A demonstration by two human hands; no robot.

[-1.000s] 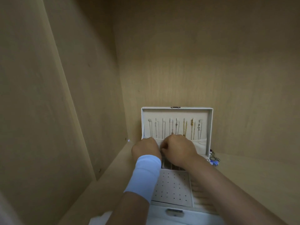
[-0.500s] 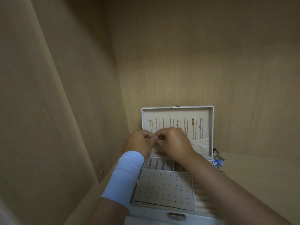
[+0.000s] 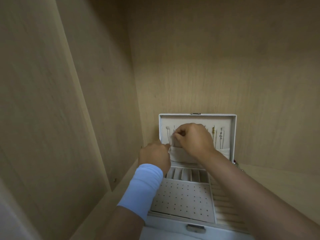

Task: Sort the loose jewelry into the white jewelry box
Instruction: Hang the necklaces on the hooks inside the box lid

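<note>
Right hand (image 3: pixel 194 137) is raised against the inside of the box lid (image 3: pixel 197 118), fingers pinched shut on the top of a thin silver chain (image 3: pixel 170 145) near the lid's left hooks. Left hand (image 3: pixel 155 156), lower and just left of the lid, pinches the chain's bottom end, a pale blue wristband (image 3: pixel 142 189) on that wrist.

Largest thing in view is a wooden cupboard (image 3: pixel 207 66), its walls plain. On its shelf stands the white box (image 3: pixel 190 229), open, lid upright against the back wall. Below the lid lie a row of narrow slots (image 3: pixel 186 175), then a dotted earring panel (image 3: pixel 181 199), with ring rolls to the right. Several necklaces (image 3: pixel 214 135) already hang on the lid's hooks, right of the hand. Some loose jewelry (image 3: pixel 236 164) peeks out just right of the lid, too small to identify.

The step in hand appears to be hanging this chain on a lid hook. Next it likely needs the loop slipped over the hook, then the tail tucked into the lid's pocket (image 3: pixel 181 153) without tangling neighbours.
</note>
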